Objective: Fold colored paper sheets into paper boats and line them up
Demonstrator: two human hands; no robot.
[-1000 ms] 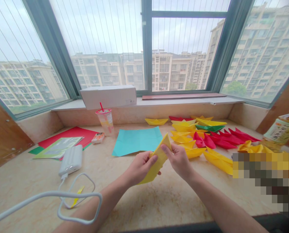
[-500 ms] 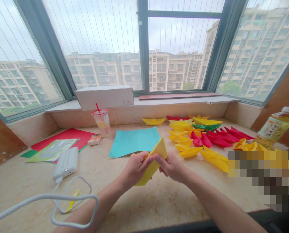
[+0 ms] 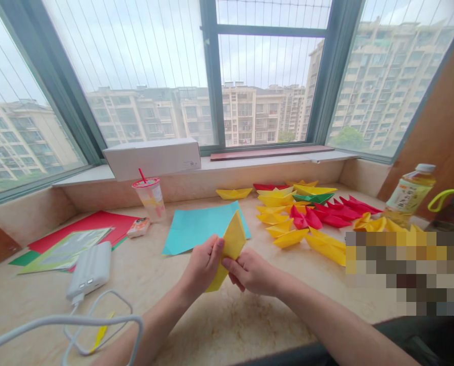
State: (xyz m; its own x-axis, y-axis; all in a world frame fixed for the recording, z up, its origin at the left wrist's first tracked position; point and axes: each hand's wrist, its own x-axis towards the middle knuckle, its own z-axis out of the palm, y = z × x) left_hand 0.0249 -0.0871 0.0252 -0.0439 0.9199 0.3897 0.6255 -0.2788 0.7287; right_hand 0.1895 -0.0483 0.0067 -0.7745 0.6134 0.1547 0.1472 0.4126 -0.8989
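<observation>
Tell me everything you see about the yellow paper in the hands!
The yellow paper looks folded, with straight edges and a pointed top. It is held up at a slant, tip leaning right, and hides part of the blue sheet behind. The left hand grips its left side; the right hand grips its right side, lower down. Fingers cover part of it.

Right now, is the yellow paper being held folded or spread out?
Folded: the yellow paper forms a compact, pointed shape with straight edges.
</observation>
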